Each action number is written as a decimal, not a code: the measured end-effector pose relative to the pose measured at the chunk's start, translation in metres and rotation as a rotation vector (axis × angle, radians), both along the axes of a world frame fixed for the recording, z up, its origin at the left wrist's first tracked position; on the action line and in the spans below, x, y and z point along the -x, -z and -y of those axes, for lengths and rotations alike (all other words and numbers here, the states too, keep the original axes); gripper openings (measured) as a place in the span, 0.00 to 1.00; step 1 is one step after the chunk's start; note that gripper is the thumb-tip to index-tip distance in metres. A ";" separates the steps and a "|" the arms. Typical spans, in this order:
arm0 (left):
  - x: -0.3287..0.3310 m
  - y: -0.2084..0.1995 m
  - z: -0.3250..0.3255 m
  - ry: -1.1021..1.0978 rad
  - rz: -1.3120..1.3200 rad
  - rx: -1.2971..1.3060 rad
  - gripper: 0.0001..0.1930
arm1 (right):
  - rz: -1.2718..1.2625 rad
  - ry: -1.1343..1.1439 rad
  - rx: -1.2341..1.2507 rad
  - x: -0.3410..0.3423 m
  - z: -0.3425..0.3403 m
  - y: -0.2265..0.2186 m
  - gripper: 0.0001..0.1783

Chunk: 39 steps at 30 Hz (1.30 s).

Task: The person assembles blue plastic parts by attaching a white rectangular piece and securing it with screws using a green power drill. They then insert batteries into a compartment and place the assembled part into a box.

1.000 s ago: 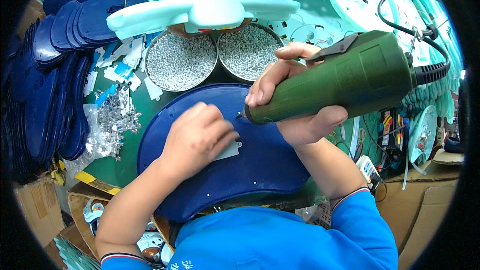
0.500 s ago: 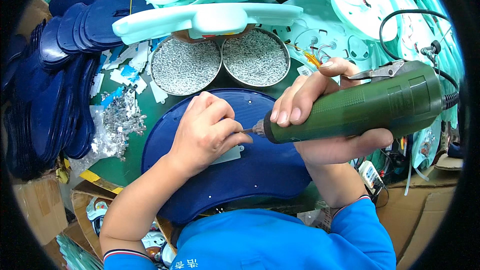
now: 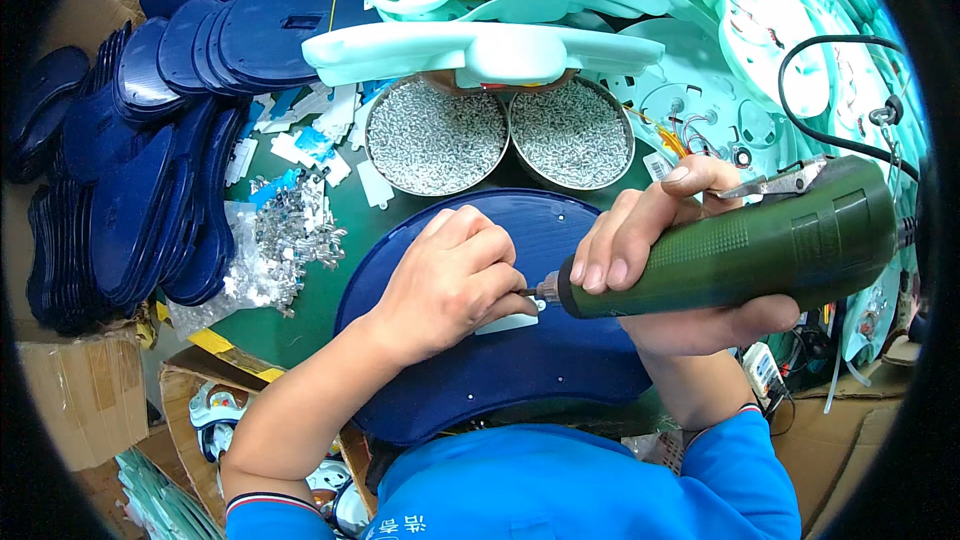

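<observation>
While the right hand (image 3: 680,332) clamps its fingers (image 3: 612,255) round the green screwdriver (image 3: 740,255), the tip (image 3: 547,288) wants a steady, straight aim toward the left hand (image 3: 450,285), fingers drawn together, their hold unclear, above the blue panel (image 3: 500,385) at the near edge of the table (image 3: 295,330)

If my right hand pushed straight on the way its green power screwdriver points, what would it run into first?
Most likely your left hand: the green power screwdriver in your right hand points at its fingers, with little or no visible gap. One view leaves the depth unclear.
</observation>
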State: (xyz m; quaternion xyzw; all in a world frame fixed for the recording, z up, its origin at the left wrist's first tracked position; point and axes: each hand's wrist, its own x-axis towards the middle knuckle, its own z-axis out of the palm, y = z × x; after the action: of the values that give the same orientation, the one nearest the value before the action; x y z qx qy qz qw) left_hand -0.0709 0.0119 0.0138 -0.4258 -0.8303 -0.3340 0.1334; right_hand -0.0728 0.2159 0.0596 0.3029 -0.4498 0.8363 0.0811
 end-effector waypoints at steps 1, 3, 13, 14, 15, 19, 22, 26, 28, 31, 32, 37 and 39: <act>-0.001 0.001 -0.001 -0.016 -0.044 0.012 0.12 | -0.005 0.005 -0.010 0.000 -0.002 0.001 0.59; 0.000 0.001 -0.003 -0.045 -0.135 0.038 0.12 | -0.012 0.010 -0.017 0.000 -0.003 0.001 0.59; 0.007 -0.002 -0.017 -0.012 0.007 -0.006 0.10 | -0.073 0.072 -0.036 0.004 -0.017 -0.002 0.60; 0.007 -0.003 -0.018 -0.006 -0.002 0.002 0.10 | -0.069 0.070 -0.029 0.004 -0.017 -0.002 0.60; 0.008 -0.004 -0.020 -0.001 -0.011 0.010 0.10 | -0.066 0.069 -0.021 0.004 -0.017 -0.001 0.60; 0.008 -0.006 -0.020 -0.018 -0.081 0.051 0.10 | -0.037 0.084 -0.065 0.002 -0.017 -0.004 0.61; 0.006 -0.005 -0.022 -0.029 -0.139 0.064 0.12 | -0.042 0.081 -0.079 0.002 -0.018 -0.002 0.60; 0.010 -0.010 -0.021 -0.093 -0.088 -0.028 0.11 | -0.062 0.095 -0.093 0.000 -0.023 -0.002 0.60; 0.032 -0.012 -0.012 -0.191 -0.003 -0.141 0.11 | -0.038 0.149 -0.133 -0.002 -0.028 -0.002 0.60; 0.075 0.007 0.016 -0.307 -0.083 0.152 0.11 | -0.012 0.214 -0.130 -0.004 -0.036 -0.004 0.60; 0.082 0.009 0.016 -0.286 -0.110 0.236 0.11 | -0.015 0.229 -0.136 -0.007 -0.043 -0.004 0.60; 0.088 0.015 0.023 -0.301 -0.180 0.326 0.06 | -0.064 0.332 -0.179 -0.016 -0.072 -0.004 0.60; 0.082 0.015 0.023 -0.371 -0.219 0.268 0.05 | -0.082 0.373 -0.225 -0.019 -0.086 -0.003 0.60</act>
State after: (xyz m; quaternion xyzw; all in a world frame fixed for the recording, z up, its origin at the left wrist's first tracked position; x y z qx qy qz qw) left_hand -0.1533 -0.0111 -0.0008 -0.3137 -0.9117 -0.1428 0.2239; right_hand -0.0538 0.3024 0.0629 0.2554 -0.5849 0.7383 0.2184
